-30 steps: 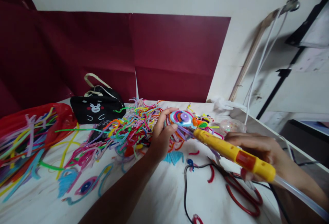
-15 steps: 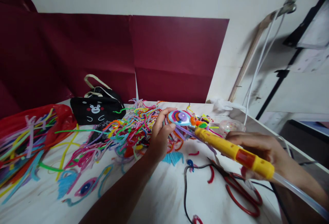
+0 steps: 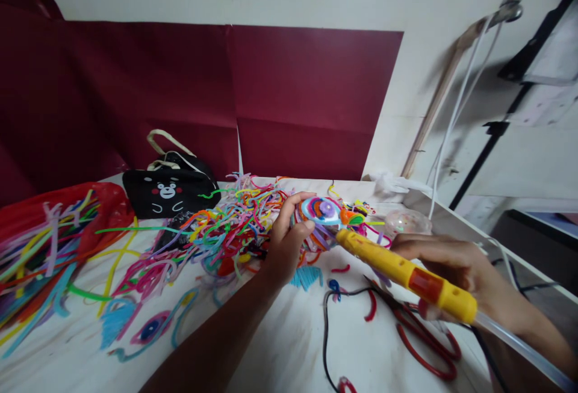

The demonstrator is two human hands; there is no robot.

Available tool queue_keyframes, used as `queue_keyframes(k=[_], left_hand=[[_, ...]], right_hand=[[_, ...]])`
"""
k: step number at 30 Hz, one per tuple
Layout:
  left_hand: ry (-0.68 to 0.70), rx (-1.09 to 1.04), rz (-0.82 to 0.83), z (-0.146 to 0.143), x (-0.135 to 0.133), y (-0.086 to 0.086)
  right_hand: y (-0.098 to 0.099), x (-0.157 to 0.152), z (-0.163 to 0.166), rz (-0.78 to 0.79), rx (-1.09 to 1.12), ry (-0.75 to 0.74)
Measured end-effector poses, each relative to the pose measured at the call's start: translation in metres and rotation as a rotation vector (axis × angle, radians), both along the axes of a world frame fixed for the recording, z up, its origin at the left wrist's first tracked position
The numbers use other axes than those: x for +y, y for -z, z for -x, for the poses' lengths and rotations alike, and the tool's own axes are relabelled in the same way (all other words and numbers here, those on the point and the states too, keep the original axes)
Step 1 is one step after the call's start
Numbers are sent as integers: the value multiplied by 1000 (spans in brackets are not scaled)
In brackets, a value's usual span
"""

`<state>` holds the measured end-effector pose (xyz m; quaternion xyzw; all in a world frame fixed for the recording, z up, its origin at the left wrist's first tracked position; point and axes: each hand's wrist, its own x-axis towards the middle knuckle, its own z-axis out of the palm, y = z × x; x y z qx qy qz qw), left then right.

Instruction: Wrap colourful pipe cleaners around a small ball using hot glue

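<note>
My left hand (image 3: 289,239) grips a pipe-cleaner figure (image 3: 321,211) between thumb and fingers. A lilac-centred coil like an eye, ringed in blue, white and orange, shows on it, with an orange and green tip at its right. My right hand (image 3: 456,266) is closed round a yellow glue gun (image 3: 406,269), a clear glue stick (image 3: 524,342) running out of its back end. The gun's nozzle is at the figure's lower edge; whether it touches cannot be made out. Below the right hand lie red-handled scissors (image 3: 424,339), blades partly apart.
A tangled heap of pipe cleaners (image 3: 244,212) spreads behind my left hand. At left are a red bag (image 3: 108,206) of more stems and a flat pink-and-blue eye piece (image 3: 151,328). A black bag (image 3: 169,191) stands behind. A black cord (image 3: 326,327) crosses the table.
The figure and my left hand have shifted slightly right and down. The glue gun has moved a little left, its nozzle now closer under the figure.
</note>
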<state>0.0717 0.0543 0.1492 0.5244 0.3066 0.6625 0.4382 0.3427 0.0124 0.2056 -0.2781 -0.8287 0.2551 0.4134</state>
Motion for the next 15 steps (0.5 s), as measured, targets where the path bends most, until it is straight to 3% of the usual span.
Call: queue_keyframes(k=[8, 15], left_hand=[[17, 34, -3, 1, 1, 3], [11, -9, 16, 2, -1, 0]], right_hand=[[13, 0, -2, 19, 40, -6], [8, 6, -5, -145, 5, -75]])
